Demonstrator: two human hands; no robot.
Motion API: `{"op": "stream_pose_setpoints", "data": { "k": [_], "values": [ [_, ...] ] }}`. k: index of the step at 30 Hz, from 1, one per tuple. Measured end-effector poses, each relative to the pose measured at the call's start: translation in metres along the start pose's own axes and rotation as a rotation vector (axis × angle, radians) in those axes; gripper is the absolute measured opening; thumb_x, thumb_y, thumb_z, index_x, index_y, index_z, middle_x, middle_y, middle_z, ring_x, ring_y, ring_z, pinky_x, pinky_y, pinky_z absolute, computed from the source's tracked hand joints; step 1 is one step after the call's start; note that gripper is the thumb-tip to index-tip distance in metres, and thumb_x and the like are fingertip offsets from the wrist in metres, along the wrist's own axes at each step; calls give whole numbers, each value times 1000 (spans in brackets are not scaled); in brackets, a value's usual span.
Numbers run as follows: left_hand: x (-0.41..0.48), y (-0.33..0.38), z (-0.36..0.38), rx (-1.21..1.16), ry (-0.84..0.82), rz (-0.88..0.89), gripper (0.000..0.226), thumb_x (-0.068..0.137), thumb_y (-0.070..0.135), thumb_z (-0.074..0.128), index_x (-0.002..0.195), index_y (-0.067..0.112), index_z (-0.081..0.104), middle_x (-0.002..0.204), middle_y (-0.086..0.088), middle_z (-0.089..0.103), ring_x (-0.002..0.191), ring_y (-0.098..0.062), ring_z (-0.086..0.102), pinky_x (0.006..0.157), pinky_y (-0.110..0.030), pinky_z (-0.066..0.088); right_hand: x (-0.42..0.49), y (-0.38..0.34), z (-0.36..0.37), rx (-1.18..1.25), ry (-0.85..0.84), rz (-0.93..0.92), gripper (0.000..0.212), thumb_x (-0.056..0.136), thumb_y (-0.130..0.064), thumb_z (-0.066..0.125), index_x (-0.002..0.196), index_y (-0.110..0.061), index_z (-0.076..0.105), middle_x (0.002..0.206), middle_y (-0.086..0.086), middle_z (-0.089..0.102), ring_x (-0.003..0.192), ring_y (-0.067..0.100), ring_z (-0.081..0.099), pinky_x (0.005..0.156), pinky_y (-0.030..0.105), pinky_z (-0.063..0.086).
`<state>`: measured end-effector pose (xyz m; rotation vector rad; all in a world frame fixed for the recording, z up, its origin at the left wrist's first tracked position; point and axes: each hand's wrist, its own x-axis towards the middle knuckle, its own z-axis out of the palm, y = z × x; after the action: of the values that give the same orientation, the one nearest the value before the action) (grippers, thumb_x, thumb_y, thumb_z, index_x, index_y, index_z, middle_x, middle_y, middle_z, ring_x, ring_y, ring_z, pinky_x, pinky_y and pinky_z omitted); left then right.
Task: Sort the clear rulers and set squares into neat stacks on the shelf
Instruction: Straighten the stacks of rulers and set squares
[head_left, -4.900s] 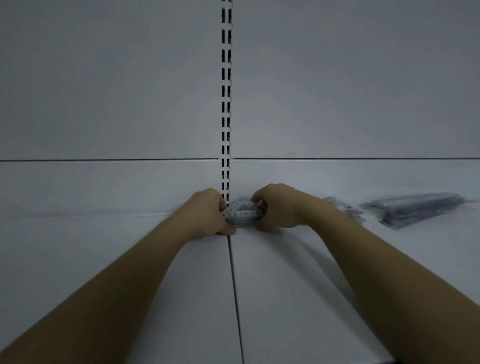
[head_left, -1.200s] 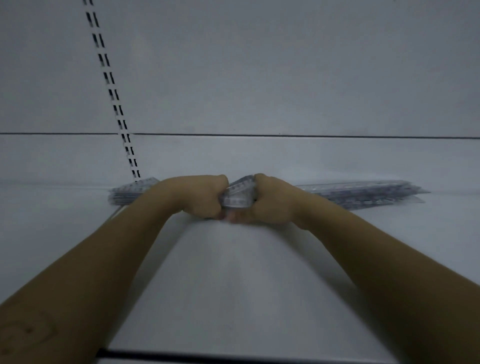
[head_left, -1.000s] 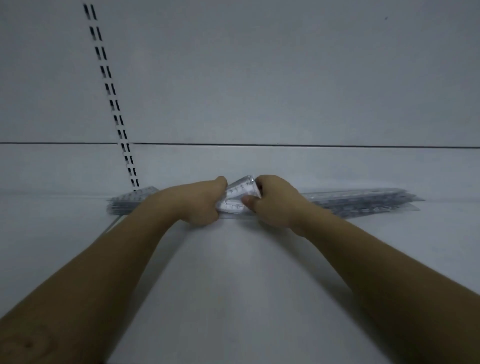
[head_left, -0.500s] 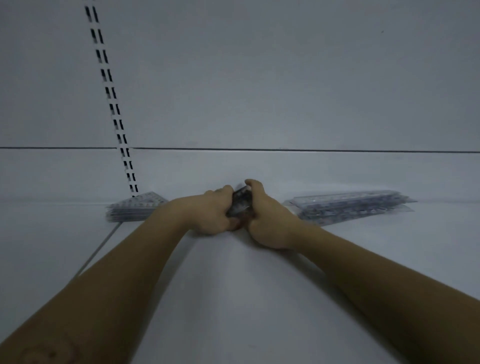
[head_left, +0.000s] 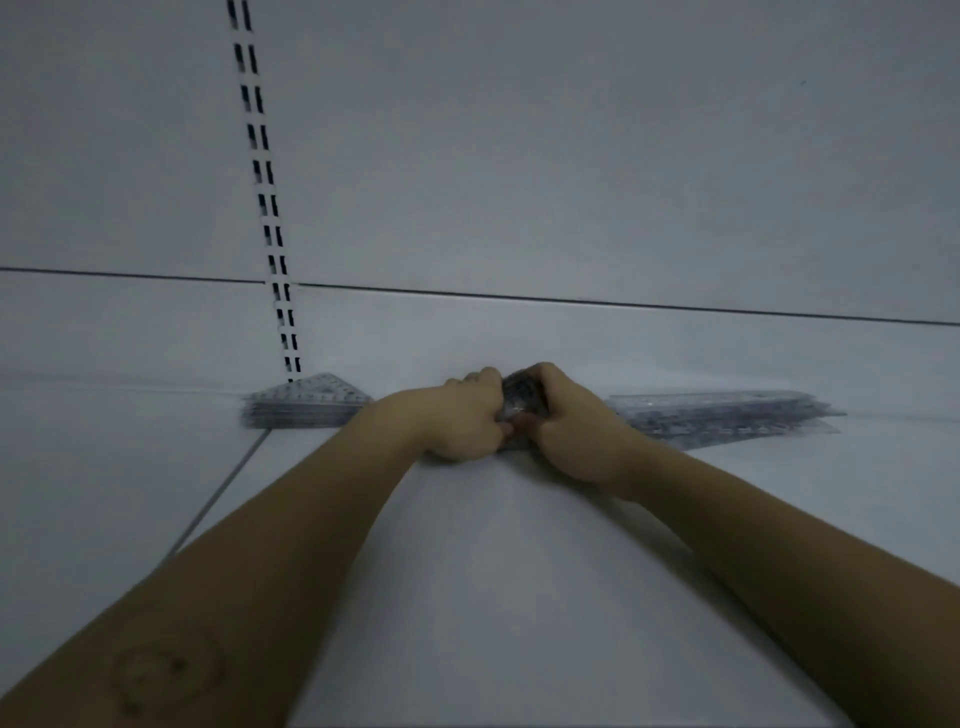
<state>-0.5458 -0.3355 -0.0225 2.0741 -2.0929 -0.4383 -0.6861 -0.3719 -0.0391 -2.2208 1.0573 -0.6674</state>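
Where the shelf (head_left: 467, 597) meets the back wall (head_left: 571, 156), the left hand (head_left: 462, 423) and right hand (head_left: 576, 436) both clench around a small bundle of clear rulers (head_left: 522, 402) held between them. A stack of set squares (head_left: 306, 402) lies to the left, below the slotted rail (head_left: 270, 218); a stack of long rulers (head_left: 727, 413) lies right.

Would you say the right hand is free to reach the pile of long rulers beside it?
Likely not yet: the right hand and left hand both grip a small clear bundle. The ruler pile lies close, nothing between them.
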Motion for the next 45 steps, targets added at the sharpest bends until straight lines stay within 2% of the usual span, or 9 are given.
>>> {"op": "stream_pose_setpoints", "data": {
  "k": [4,7,11,15,24,29,33,37,45],
  "values": [
    [-4,-3,10,-25,89,41,32,97,31,48,120,11,38,124,-14,47,111,-30,47,93,-40,42,2,-2,-16,-11,35,-27,77,83,-11,70,147,-17,26,122,5,57,106,24,61,90,35,51],
    [-7,-15,16,-96,168,98,22,94,33,52,105,18,40,109,-8,53,99,-25,51,85,-39,45,2,-4,-27,-52,-1,-106,53,83,-16,71,133,-18,52,115,2,64,104,20,63,95,37,51],
    [-8,-26,9,-182,192,194,22,91,34,60,103,26,45,92,12,51,86,-10,52,67,-16,38,4,1,-26,-5,60,-128,26,91,-19,63,117,-23,64,102,-1,71,97,15,66,92,39,53],
    [-10,-32,5,-229,169,206,27,88,38,63,109,28,50,97,12,55,89,-8,54,73,-24,41,9,3,-25,43,197,-133,7,87,-17,69,92,-20,73,86,0,73,82,14,70,80,39,58],
    [-8,-33,6,-218,129,236,21,90,42,59,102,31,45,90,20,50,83,1,51,66,-16,38,10,-3,-31,-147,341,-123,11,95,-19,53,88,-20,61,81,-3,68,71,14,66,66,32,56],
    [-8,-36,6,-273,125,236,22,90,41,61,105,30,50,99,14,56,88,2,54,69,-15,41,8,-8,-57,124,523,-36,12,101,-22,42,98,-15,51,84,-4,70,50,13,59,44,21,44],
    [-7,-38,6,-268,158,244,21,87,40,65,103,31,55,98,16,59,88,-1,57,71,-17,43,4,-10,-72,362,621,-54,6,101,-16,43,97,-17,48,85,7,70,51,19,57,46,30,48],
    [-6,-38,6,-296,236,239,17,85,38,67,97,30,57,93,11,62,84,-8,59,68,-20,43,1,-10,-79,507,532,-61,19,92,-3,55,110,-7,57,85,11,72,56,17,56,44,27,45],
    [-7,-40,3,-347,201,153,26,83,42,69,100,24,64,95,4,68,86,-12,64,79,-30,51,-3,-8,-92,801,298,-195,22,91,-1,56,82,-14,71,67,1,51,59,13,46,53,26,44]
  ]
}}
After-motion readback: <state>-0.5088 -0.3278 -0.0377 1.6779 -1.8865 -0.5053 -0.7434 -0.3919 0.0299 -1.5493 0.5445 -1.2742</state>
